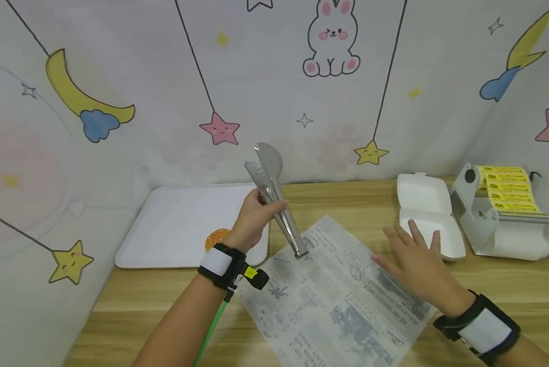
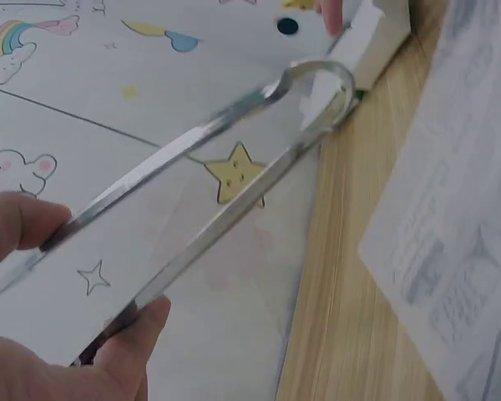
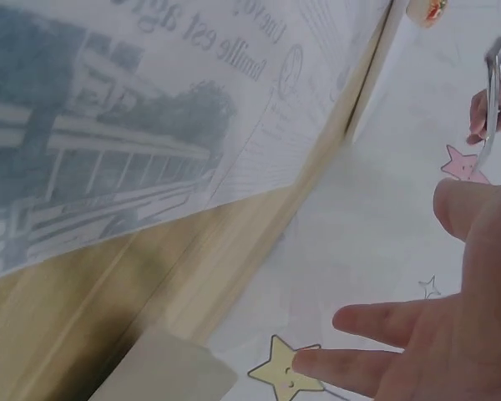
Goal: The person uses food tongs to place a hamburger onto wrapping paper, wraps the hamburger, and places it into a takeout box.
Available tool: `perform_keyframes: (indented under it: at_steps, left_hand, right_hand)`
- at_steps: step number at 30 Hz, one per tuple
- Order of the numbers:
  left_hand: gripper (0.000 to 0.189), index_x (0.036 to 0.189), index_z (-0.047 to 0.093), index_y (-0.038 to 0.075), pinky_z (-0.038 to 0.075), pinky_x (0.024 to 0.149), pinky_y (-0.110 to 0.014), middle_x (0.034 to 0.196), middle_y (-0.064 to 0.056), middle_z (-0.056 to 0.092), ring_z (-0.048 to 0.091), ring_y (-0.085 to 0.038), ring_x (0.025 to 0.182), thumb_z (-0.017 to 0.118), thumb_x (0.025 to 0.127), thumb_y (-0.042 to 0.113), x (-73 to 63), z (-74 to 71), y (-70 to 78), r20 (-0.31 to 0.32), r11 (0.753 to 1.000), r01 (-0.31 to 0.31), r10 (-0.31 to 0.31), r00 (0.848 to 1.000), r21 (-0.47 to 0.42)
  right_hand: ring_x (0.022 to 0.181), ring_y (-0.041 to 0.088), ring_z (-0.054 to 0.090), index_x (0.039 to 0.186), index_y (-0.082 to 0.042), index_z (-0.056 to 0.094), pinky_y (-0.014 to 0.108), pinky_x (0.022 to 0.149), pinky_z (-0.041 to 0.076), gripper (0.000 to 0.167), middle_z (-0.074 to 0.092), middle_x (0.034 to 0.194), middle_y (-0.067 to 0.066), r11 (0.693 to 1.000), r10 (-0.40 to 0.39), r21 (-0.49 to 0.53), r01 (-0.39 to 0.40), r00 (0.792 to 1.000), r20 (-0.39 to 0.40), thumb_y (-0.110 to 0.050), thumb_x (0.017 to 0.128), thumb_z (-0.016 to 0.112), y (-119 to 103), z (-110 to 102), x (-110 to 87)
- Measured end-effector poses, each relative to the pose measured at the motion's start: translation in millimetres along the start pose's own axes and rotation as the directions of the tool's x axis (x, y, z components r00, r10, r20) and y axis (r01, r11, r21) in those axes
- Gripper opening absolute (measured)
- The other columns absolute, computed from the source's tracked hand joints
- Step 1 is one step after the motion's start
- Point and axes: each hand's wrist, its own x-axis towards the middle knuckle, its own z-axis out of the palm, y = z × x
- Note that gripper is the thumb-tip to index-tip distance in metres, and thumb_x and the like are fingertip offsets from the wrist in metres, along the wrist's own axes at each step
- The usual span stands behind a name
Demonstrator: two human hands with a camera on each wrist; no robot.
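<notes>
Backdrop rainbow [image 2: 13, 52] shows only in the left-wrist view; left fingers [image 2: 135, 344] grip tongs [image 1: 290, 229], right fingers [image 3: 371, 322] spread loosely.

On my counter [image 1: 357, 201], the tray [image 1: 173, 224] lies behind and left of the paper sheet [image 1: 320, 306], with a bun [image 1: 216, 237] on that tray. Behind and right of the sheet sits the box [image 1: 423, 196], the dispenser [image 1: 472, 216] farther right. My left hand [image 1: 252, 221] has the tongs [image 1: 289, 227].
</notes>
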Motion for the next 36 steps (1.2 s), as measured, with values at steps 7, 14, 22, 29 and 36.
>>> perform_keyframes:
  at_steps: [7, 14, 22, 29, 36]
  left_hand:
    - [0.083, 0.150, 0.016, -0.003, 0.049, 0.100, -0.044, 0.128, -0.021, 0.043, 0.056, -0.026, 0.110, 0.073, 0.090, 0.003, -6.3, 32.8, 9.0, -0.120, 0.994, 0.017, -0.030, 0.992, -0.107]
    - [0.074, 0.140, 0.018, -0.004, 0.051, 0.099, -0.047, 0.102, -0.012, 0.053, 0.063, -0.016, 0.080, 0.074, 0.091, 0.006, -7.9, 53.1, 13.4, -0.156, 0.982, 0.021, -0.051, 0.986, -0.185]
    - [0.069, 0.142, 0.024, 0.004, 0.053, 0.098, -0.045, 0.095, -0.008, 0.057, 0.062, -0.015, 0.078, 0.073, 0.093, 0.010, -12.3, 67.0, 12.8, -0.072, 0.965, 0.014, -0.034, 0.997, -0.262]
    - [0.072, 0.147, 0.033, 0.015, 0.058, 0.082, -0.036, 0.112, -0.016, 0.055, 0.064, -0.017, 0.079, 0.076, 0.091, 0.007, -15.2, 72.5, 7.8, -0.105, 0.968, -0.071, 0.047, 0.993, -0.239]
    - [0.087, 0.154, 0.019, 0.020, 0.053, 0.077, -0.032, 0.143, -0.020, 0.036, 0.057, -0.016, 0.083, 0.076, 0.090, 0.006, -21.0, 78.7, 9.6, -0.098, 0.960, -0.097, 0.074, 0.992, -0.263]
  right_hand:
    - [0.139, 0.045, 0.042, 0.145, 0.005, 0.046, 0.063, 0.111, 0.035, 0.058, 0.049, 0.147, 0.026, 0.970, -0.162, 0.141, 0.199, 0.958, -0.235, -0.016, 0.095, 0.069, -33.1, -5.2, 10.9]
    - [0.123, 0.036, 0.060, 0.150, 0.001, 0.042, 0.051, 0.096, 0.054, 0.072, 0.056, 0.142, 0.022, 0.902, -0.371, 0.079, 0.424, 0.855, -0.363, -0.005, 0.087, 0.075, -62.1, 0.6, 23.2]
    - [0.115, 0.034, 0.066, 0.154, -0.002, 0.038, 0.042, 0.087, 0.059, 0.087, 0.056, 0.143, 0.022, 0.901, -0.385, 0.027, 0.433, 0.826, -0.412, -0.004, 0.081, 0.086, -74.4, 12.9, 28.4]
    - [0.117, 0.037, 0.066, 0.151, 0.000, 0.041, 0.044, 0.089, 0.058, 0.080, 0.058, 0.140, 0.023, 0.903, -0.378, 0.010, 0.430, 0.804, -0.459, 0.006, 0.082, 0.081, -76.2, 15.9, 28.7]
    - [0.092, 0.028, 0.071, 0.137, 0.004, 0.046, 0.037, 0.072, 0.062, 0.065, 0.066, 0.117, 0.021, 0.935, -0.326, -0.025, 0.353, 0.830, -0.453, 0.010, 0.080, 0.074, -82.7, 14.9, 33.2]
